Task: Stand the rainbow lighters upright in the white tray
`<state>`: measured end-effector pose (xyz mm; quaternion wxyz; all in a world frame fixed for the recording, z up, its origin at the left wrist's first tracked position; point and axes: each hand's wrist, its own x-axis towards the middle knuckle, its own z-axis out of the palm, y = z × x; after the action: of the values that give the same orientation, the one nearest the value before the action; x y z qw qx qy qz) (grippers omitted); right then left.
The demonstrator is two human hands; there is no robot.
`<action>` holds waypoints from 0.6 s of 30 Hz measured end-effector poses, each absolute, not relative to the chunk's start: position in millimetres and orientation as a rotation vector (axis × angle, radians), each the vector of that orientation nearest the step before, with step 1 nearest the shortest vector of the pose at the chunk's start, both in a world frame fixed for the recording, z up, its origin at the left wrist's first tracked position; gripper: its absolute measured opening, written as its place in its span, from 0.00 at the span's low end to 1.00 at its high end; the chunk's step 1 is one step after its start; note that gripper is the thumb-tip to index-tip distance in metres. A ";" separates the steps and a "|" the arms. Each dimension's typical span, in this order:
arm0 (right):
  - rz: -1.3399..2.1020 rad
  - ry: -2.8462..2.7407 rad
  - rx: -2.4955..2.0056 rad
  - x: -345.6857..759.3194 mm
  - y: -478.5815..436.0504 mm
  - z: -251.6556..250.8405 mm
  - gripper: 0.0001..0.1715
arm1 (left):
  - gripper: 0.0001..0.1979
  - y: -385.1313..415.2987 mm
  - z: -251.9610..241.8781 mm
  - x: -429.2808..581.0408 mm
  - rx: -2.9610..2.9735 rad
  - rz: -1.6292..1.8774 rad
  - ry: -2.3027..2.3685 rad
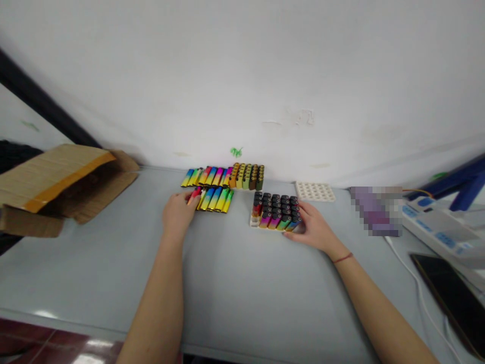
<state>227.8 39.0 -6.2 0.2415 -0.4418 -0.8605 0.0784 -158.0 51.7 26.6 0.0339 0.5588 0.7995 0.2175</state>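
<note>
My left hand point(178, 213) has its fingers closed on a red-ended lighter point(194, 194) at the left end of a row of shiny rainbow lighters point(216, 199) lying on the table; the fingertips are partly hidden. My right hand point(311, 228) grips the right side of a white tray point(254, 223), thumb at the near corner and fingers behind. Black-topped lighters point(278, 210) in metallic colours stand upright in that tray. At its front left corner a slot shows no lighter.
Behind lie more rainbow lighters point(212, 176), beside a block of upright gold-topped lighters point(246, 177). A white holed tray point(315, 191) rests by the wall. An open cardboard box point(64, 177) is at left; a power strip point(443, 227), cable and dark phone point(450, 298) are at right.
</note>
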 end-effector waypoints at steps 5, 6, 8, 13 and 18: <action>0.191 -2.356 -1.209 227.5 39.1 -6.5 0.43 | 0.16 50.3 34.7 -156.2 1.591 0.787 2.429; 0.191 -2.356 -1.208 227.5 39.2 -6.6 0.43 | 0.16 49.9 36.6 -156.0 1.531 0.837 2.439; 0.193 -2.359 -1.203 227.5 39.3 -6.8 0.43 | 0.15 49.4 39.9 -155.6 1.417 0.975 2.451; 0.185 -2.361 -1.207 227.5 39.3 -6.6 0.43 | 0.11 51.9 47.7 -139.5 1.123 1.470 2.056; 0.190 -2.364 -1.207 227.7 39.6 -6.5 0.43 | 0.10 51.4 58.9 -97.7 0.742 1.574 1.571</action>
<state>227.7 39.6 -6.5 0.2380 -0.4407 -0.8628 0.0692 -97.7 51.4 58.9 0.3881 0.2917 0.6175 0.6189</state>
